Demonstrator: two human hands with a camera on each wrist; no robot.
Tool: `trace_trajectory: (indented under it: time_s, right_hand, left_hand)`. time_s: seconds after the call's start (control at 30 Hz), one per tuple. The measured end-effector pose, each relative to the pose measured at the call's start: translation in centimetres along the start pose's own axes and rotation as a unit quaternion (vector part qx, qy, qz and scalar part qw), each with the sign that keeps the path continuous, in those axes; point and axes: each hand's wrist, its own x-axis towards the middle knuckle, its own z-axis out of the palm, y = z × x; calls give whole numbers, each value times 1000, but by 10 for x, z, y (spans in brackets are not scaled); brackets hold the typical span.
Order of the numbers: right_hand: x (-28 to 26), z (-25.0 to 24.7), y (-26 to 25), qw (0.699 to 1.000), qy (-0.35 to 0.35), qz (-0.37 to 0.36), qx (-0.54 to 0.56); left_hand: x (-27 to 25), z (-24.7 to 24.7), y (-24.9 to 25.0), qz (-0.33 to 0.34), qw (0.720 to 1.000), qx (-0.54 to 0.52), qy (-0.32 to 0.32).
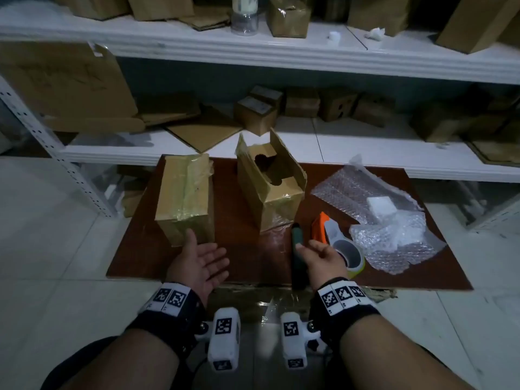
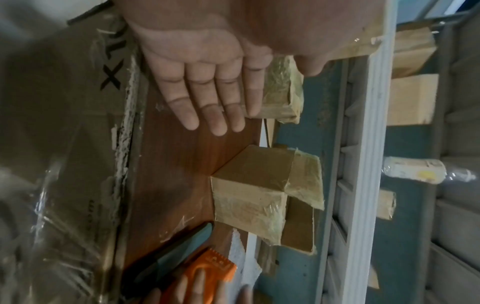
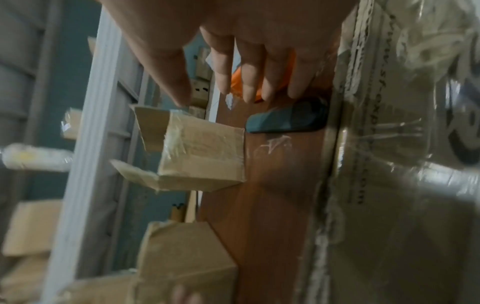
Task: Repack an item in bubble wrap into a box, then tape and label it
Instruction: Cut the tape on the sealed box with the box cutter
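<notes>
On the brown board [image 1: 247, 257] a closed, taped cardboard box [image 1: 184, 198] lies at the left and an open box [image 1: 270, 187] with raised flaps stands in the middle. Bubble wrap [image 1: 363, 187] with a white item [image 1: 380, 206] on it lies at the right. My left hand [image 1: 209, 249] is palm up with straight fingers just in front of the taped box [image 2: 280, 92], holding nothing. My right hand [image 1: 312, 250] is palm up and relaxed, empty, beside a dark handled tool [image 1: 297, 254] and an orange tape dispenser [image 1: 320, 226] with its roll [image 1: 347, 254].
A second crumpled bubble wrap bundle [image 1: 394, 243] lies at the board's right front. White shelves [image 1: 309, 49] behind carry several cardboard boxes and a bottle [image 1: 244, 12]. Taped cardboard [image 1: 253, 299] sits under the board's near edge. White tiled floor surrounds the board.
</notes>
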Motion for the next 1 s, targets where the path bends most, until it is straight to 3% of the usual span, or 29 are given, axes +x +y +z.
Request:
trace_trajectory:
  time_s: [0.23,0.47,0.8,1.0]
  right_hand:
    - [9,17,18,994,19,34,-98]
    - [20,24,24,959,79,53,-267]
    - [20,40,25,935,94,75,-335]
    - [21,33,20,947,72,78,-304]
  left_hand:
    - [3,-16,8,-29,998,-60,10]
    - [2,-23,12,-36,996,-80,20]
    - [0,-18,10,-60,994,-93,3]
    - [7,-21,12,-67,994,-87,5]
